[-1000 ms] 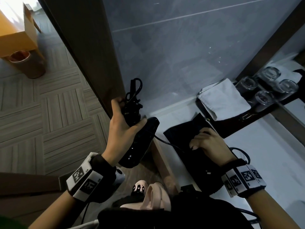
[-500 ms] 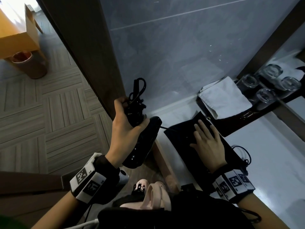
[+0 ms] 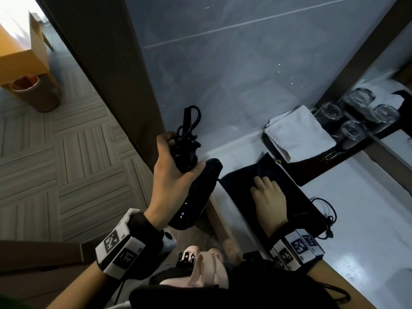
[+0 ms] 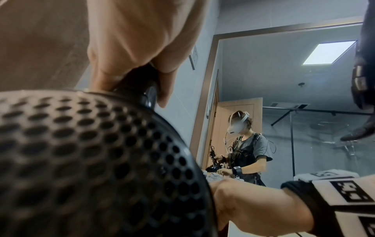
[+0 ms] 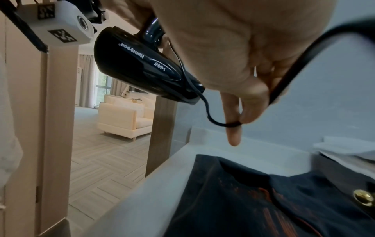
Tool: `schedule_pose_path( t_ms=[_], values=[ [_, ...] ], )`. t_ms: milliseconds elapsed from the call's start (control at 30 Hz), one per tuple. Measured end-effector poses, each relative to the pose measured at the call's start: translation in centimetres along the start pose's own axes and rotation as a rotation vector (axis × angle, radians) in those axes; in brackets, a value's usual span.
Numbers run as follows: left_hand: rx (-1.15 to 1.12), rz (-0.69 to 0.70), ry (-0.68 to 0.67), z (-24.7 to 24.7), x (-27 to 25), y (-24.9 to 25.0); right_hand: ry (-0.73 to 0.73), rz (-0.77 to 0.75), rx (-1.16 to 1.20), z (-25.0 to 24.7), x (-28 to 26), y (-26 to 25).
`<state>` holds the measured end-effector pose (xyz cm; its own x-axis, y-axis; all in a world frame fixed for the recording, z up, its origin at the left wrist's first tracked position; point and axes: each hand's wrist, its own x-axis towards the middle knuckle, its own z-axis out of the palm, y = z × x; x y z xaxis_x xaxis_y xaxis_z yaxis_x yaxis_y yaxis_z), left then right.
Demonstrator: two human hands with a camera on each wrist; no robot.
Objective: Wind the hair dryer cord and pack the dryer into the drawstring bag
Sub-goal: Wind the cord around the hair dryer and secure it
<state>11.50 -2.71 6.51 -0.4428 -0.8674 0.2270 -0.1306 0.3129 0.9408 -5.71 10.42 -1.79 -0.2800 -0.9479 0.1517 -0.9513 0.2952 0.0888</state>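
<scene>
The left hand [image 3: 171,181] grips the hair dryer [image 3: 196,197] by its cord-wound handle, while the right hand [image 3: 270,195], over the drawstring bag [image 3: 298,197] on the surface [image 3: 367,208], pinches a thin black cord [image 5: 209,112].

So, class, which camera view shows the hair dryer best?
Right wrist: the hair dryer shows side-on, lettering readable. Head view: seen from above, left hand gripping its handle. Left wrist: only its blurred grille.

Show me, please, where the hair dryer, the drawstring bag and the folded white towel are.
hair dryer [image 3: 196,197]: head view, on its glossy barrel.
drawstring bag [image 3: 245,175]: head view, on dark fabric near its far corner.
folded white towel [image 3: 298,132]: head view, on its top face.
</scene>
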Motion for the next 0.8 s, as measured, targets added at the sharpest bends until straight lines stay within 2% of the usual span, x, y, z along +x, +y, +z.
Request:
schedule_pose_path(
  t_ms=[67,133,267,367,467,533,700,800],
  values=[
    [-0.003,0.004,0.01,0.0,0.1,0.0,0.009,0.078,0.063,-0.5,0.3,-0.3],
    [-0.005,0.013,0.041,-0.2,0.6,-0.1,-0.026,0.084,0.244,-0.4,0.1,0.1],
    [0.021,0.039,0.08,-1.2,1.7,-0.6,-0.182,-0.086,0.918,-1.9,-0.5,2.5],
    [0.091,0.035,0.032,-1.5,2.0,-1.1,-0.264,-0.031,1.219,-5.2,-0.3,4.4],
    [0.149,-0.026,-0.088,-1.2,2.1,-1.8,-0.211,0.008,1.417,-9.6,0.2,5.4],
    [0.179,-0.066,-0.173,-0.7,2.0,-2.3,-0.119,-0.047,1.399,-12.3,0.8,5.1],
    [0.248,-0.033,-0.356,0.9,2.0,-3.0,0.026,-0.335,1.027,-16.4,2.7,2.7],
    [0.277,-0.04,-0.525,1.8,1.3,-2.7,0.147,-0.463,0.843,-17.1,3.6,1.3]
  ],
)
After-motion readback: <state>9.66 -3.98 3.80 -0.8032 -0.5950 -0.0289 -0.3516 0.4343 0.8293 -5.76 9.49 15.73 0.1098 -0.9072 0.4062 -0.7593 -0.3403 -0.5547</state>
